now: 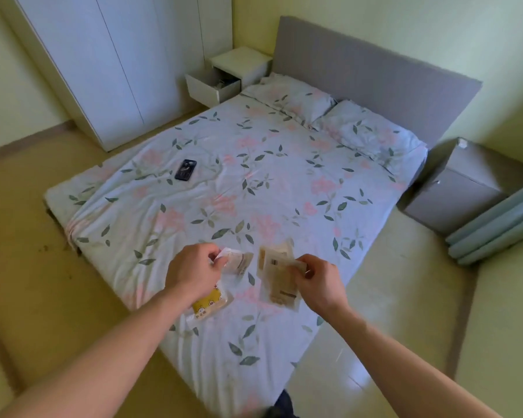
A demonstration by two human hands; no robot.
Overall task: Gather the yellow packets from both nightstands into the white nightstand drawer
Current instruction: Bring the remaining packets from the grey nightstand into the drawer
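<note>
So in the head view you're standing at the foot corner of the bed (254, 182), which fills the middle of the frame under a pale floral sheet with pink flowers and green leaves, a bit wrinkled toward the left. Two matching pillows (329, 116) sit at the top right against a grey headboard (375, 70).

Your left hand (194, 267) is at lower centre, fingers curled and pinching a pale packet (239, 262) by its edge. Just under that wrist there's a yellow packet (207, 304) with little cartoon faces; can't tell if it's lying on the sheet or hanging from the same hand. Your right hand (317, 282), just right of it, is clamped on a few beige packets (277, 276) fanned out, held over the sheet.

The white nightstand (239, 63) is way up at upper centre-left, beside the headboard, with its drawer (213, 86) pulled open and some stuff inside that's too small to make out. So the packets are well apart from it, the whole bed between.

Other bits: a dark phone (185, 169) on the sheet at left-centre, a white wardrobe (103, 64) in the upper left, a grey nightstand (462, 188) at the right edge with blue-grey curtains (501, 224) beside it. Yellowish floor, pale green walls.
</note>
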